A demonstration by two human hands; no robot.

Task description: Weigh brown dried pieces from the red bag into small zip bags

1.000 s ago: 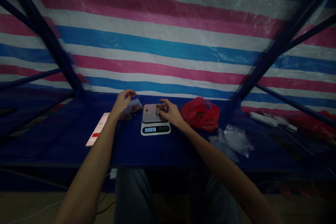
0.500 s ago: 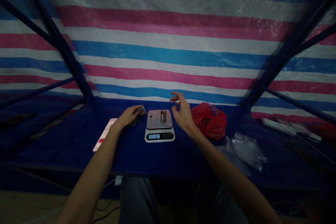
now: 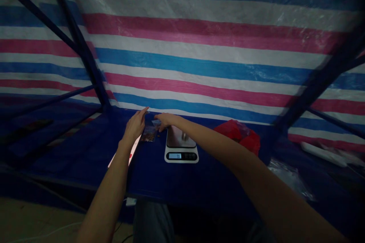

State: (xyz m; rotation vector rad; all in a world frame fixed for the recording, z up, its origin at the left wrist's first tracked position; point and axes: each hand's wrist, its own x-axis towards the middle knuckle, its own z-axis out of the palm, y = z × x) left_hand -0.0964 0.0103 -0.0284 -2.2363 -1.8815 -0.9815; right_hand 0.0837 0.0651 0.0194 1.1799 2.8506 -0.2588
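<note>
My left hand (image 3: pixel 135 126) is beside the phone at the left, its fingers bunched near a small greyish thing too dim to name. My right hand (image 3: pixel 164 120) reaches across behind the kitchen scale (image 3: pixel 181 155), its curled fingers at the pale corner of a small clear plastic bag (image 3: pixel 149 133). Brown bits lie inside this bag. On the table near my right thumb is a small brown piece (image 3: pixel 159 134). A small metal cup (image 3: pixel 184 136) stands on the scale's plate, its top hidden by my right forearm. The lit display shows digits that look like 96.
A phone (image 3: pixel 135 151) with a bright screen lies partly under my left forearm. Behind my right arm sits a red plastic bag (image 3: pixel 251 140); clear plastic bags (image 3: pixel 291 176) lie nearer on the right. Blue frame posts (image 3: pixel 85 53) and a striped sheet (image 3: pixel 199 64) bound the blue table.
My right hand has moved left, from the scale's right side to the small bag behind its left corner. My left hand has shifted off the small bag. The display no longer reads near zero.
</note>
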